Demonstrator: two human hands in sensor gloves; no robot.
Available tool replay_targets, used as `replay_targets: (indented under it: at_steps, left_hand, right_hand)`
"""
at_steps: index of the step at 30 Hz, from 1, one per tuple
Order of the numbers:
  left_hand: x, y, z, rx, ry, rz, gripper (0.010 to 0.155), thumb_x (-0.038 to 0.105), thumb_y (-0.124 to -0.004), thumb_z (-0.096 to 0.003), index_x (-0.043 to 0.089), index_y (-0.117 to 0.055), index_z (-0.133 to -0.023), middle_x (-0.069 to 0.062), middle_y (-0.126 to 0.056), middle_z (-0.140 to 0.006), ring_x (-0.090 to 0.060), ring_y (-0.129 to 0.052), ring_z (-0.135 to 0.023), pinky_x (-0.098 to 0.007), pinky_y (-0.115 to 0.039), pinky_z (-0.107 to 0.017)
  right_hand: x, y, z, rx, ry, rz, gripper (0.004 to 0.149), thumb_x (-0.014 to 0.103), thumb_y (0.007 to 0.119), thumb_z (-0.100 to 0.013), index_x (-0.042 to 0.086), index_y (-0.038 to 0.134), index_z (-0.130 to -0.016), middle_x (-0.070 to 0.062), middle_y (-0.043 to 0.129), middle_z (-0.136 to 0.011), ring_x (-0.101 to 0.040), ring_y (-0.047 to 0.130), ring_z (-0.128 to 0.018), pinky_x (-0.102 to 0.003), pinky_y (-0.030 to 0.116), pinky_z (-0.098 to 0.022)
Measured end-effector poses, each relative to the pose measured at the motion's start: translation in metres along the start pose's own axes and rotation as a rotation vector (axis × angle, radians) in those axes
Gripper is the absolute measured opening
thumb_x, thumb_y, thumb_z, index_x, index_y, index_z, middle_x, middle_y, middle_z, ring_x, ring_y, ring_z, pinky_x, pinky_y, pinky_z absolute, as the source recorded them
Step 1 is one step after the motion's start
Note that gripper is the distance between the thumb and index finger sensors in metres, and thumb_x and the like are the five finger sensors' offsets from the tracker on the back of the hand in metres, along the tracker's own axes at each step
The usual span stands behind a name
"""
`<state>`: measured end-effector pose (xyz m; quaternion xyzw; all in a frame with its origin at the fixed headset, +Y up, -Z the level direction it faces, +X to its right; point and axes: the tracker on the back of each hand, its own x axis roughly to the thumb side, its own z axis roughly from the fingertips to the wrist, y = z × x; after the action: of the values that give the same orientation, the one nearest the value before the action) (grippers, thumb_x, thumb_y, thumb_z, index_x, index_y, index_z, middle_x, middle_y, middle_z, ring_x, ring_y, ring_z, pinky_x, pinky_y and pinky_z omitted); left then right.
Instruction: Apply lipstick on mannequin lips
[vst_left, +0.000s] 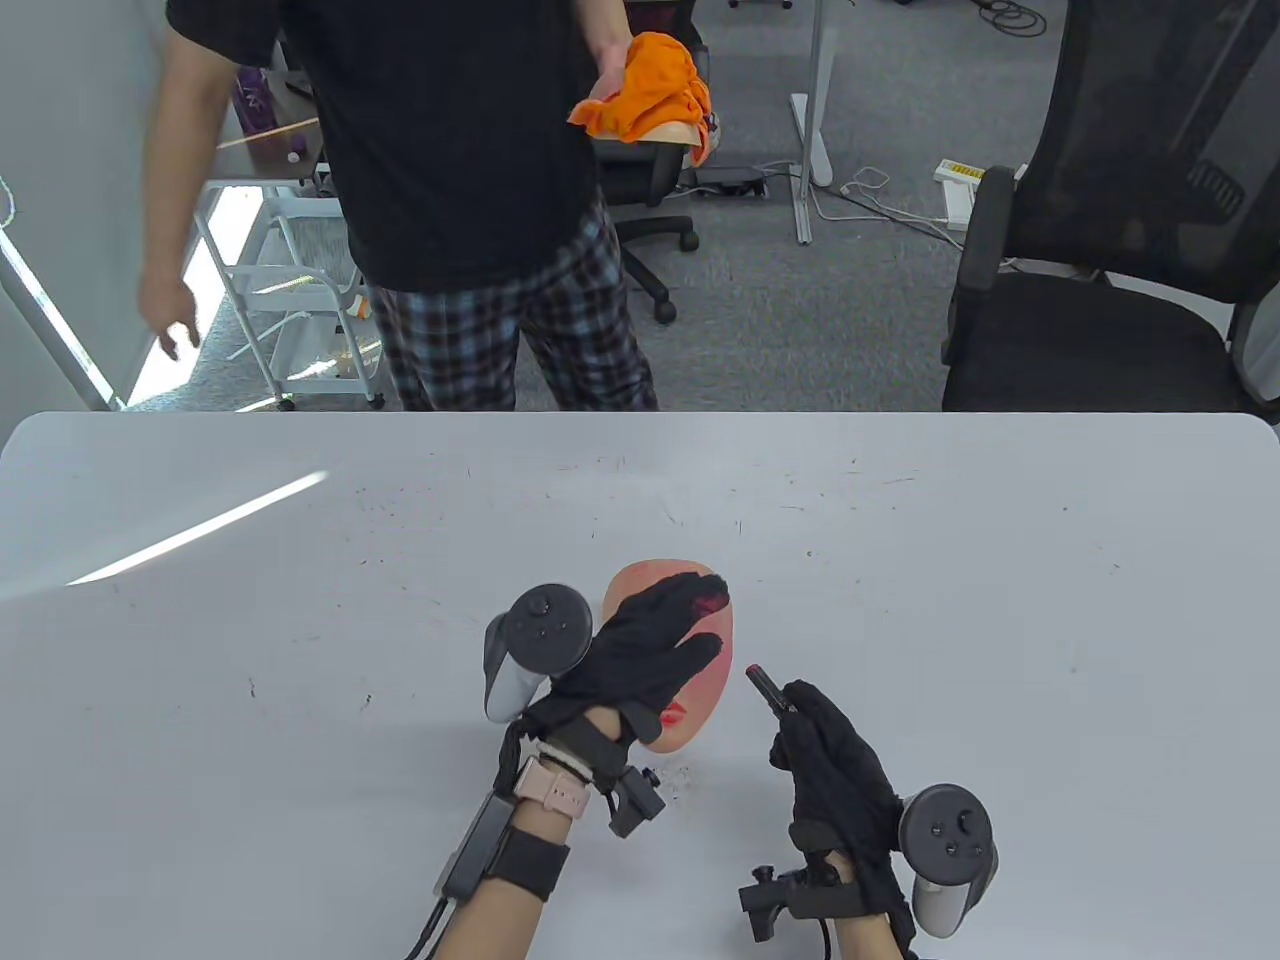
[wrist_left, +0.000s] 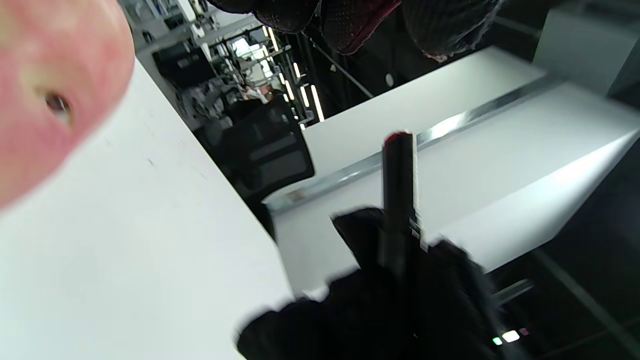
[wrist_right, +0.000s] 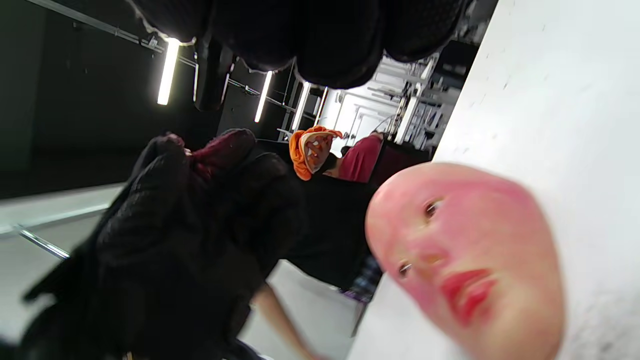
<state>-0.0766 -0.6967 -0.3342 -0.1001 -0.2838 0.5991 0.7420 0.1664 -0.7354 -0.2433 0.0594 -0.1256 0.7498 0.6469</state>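
A pink mannequin face (vst_left: 706, 688) with red lips (vst_left: 674, 714) lies on the white table (vst_left: 300, 620). My left hand (vst_left: 695, 620) is spread over the face's upper half, fingers open; in the right wrist view it (wrist_right: 190, 240) hangs beside the face (wrist_right: 470, 240), apart from it. My right hand (vst_left: 790, 725) grips a black lipstick (vst_left: 767, 687) with a red tip, pointing up and left, just right of the face. The lipstick (wrist_left: 398, 190) also shows in the left wrist view, upright in the right glove. The lips (wrist_right: 467, 292) look painted red.
A person in a black shirt stands behind the table's far edge and holds an orange cloth (vst_left: 648, 88). A black office chair (vst_left: 1100, 320) stands at the back right. Small dark specks dot the tabletop near the face.
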Motion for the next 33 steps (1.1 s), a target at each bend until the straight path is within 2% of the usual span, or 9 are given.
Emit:
replay_targets:
  at_steps: [6, 8, 13, 19, 24, 26, 29, 31, 33]
  left_hand:
    - [-0.021, -0.042, 0.031, -0.049, -0.044, 0.292, 0.069, 0.049, -0.068, -0.0560, 0.019, -0.055, -0.116, -0.016, -0.050, -0.120, -0.044, -0.042, -0.106, -0.058, -0.044, -0.078]
    - [-0.027, -0.045, 0.036, 0.030, -0.060, 0.335, 0.063, 0.045, -0.067, -0.0568, 0.020, -0.059, -0.114, -0.015, -0.053, -0.118, -0.043, -0.044, -0.105, -0.057, -0.046, -0.077]
    - [-0.047, -0.040, 0.044, 0.085, -0.059, 0.371, 0.057, 0.044, -0.067, -0.0575, 0.020, -0.065, -0.109, -0.014, -0.059, -0.115, -0.042, -0.052, -0.102, -0.056, -0.051, -0.075]
    - [-0.049, -0.030, 0.051, 0.173, -0.109, 0.319, 0.051, 0.041, -0.070, -0.0564, 0.020, -0.074, -0.103, -0.012, -0.069, -0.109, -0.040, -0.062, -0.098, -0.053, -0.058, -0.072]
    - [-0.046, -0.029, 0.054, 0.237, -0.133, 0.161, 0.045, 0.046, -0.080, -0.0525, 0.026, -0.074, -0.093, -0.006, -0.075, -0.101, -0.032, -0.071, -0.093, -0.049, -0.066, -0.067]
    - [-0.048, -0.030, 0.053, 0.226, -0.119, 0.148, 0.045, 0.049, -0.080, -0.0531, 0.029, -0.071, -0.092, -0.004, -0.074, -0.100, -0.031, -0.071, -0.092, -0.047, -0.066, -0.067]
    - [-0.048, -0.034, 0.052, 0.156, -0.125, 0.243, 0.054, 0.046, -0.072, -0.0568, 0.025, -0.067, -0.106, -0.009, -0.070, -0.106, -0.036, -0.064, -0.097, -0.052, -0.060, -0.071]
    - [-0.045, -0.033, 0.053, 0.185, -0.133, 0.275, 0.051, 0.039, -0.075, -0.0550, 0.021, -0.076, -0.103, -0.011, -0.076, -0.104, -0.039, -0.066, -0.097, -0.055, -0.060, -0.070]
    - [-0.043, -0.028, 0.054, 0.216, -0.144, 0.208, 0.048, 0.040, -0.080, -0.0520, 0.023, -0.082, -0.097, -0.009, -0.084, -0.097, -0.037, -0.074, -0.092, -0.053, -0.066, -0.066]
  right_hand:
    - [-0.010, 0.026, 0.003, 0.170, 0.032, -0.186, 0.053, 0.047, 0.070, -0.048, 0.015, 0.078, -0.089, 0.002, 0.092, -0.053, -0.020, 0.091, -0.049, -0.049, 0.073, -0.052]
    - [-0.012, 0.032, 0.005, 0.173, 0.043, -0.222, 0.053, 0.047, 0.071, -0.048, 0.015, 0.078, -0.089, 0.000, 0.092, -0.054, -0.022, 0.091, -0.049, -0.051, 0.072, -0.052]
    - [-0.008, 0.039, 0.005, 0.241, 0.022, 0.068, 0.053, 0.047, 0.071, -0.048, 0.015, 0.079, -0.089, -0.004, 0.094, -0.057, -0.025, 0.091, -0.050, -0.053, 0.071, -0.052]
    - [-0.006, 0.055, 0.006, 0.394, -0.005, 0.202, 0.055, 0.036, 0.073, -0.048, 0.014, 0.068, -0.098, -0.013, 0.089, -0.080, -0.034, 0.089, -0.067, -0.057, 0.067, -0.057]
    - [-0.002, 0.060, 0.012, 0.332, -0.067, 0.391, 0.053, 0.034, 0.074, -0.047, 0.016, 0.071, -0.097, -0.012, 0.089, -0.083, -0.034, 0.089, -0.068, -0.055, 0.068, -0.057]
    - [-0.002, 0.062, 0.014, 0.293, -0.097, 0.445, 0.054, 0.035, 0.074, -0.046, 0.015, 0.071, -0.096, -0.012, 0.090, -0.082, -0.032, 0.090, -0.067, -0.054, 0.070, -0.056]
    - [-0.003, 0.060, 0.015, 0.251, -0.093, 0.438, 0.054, 0.036, 0.075, -0.046, 0.013, 0.071, -0.095, -0.011, 0.090, -0.080, -0.031, 0.091, -0.065, -0.053, 0.070, -0.055]
    - [-0.006, 0.059, 0.015, 0.251, -0.091, 0.387, 0.054, 0.035, 0.075, -0.045, 0.013, 0.071, -0.094, -0.012, 0.090, -0.080, -0.032, 0.091, -0.065, -0.054, 0.070, -0.055]
    - [-0.006, 0.059, 0.018, 0.268, -0.094, 0.372, 0.053, 0.035, 0.075, -0.045, 0.014, 0.072, -0.094, -0.012, 0.091, -0.079, -0.032, 0.091, -0.064, -0.054, 0.070, -0.055]
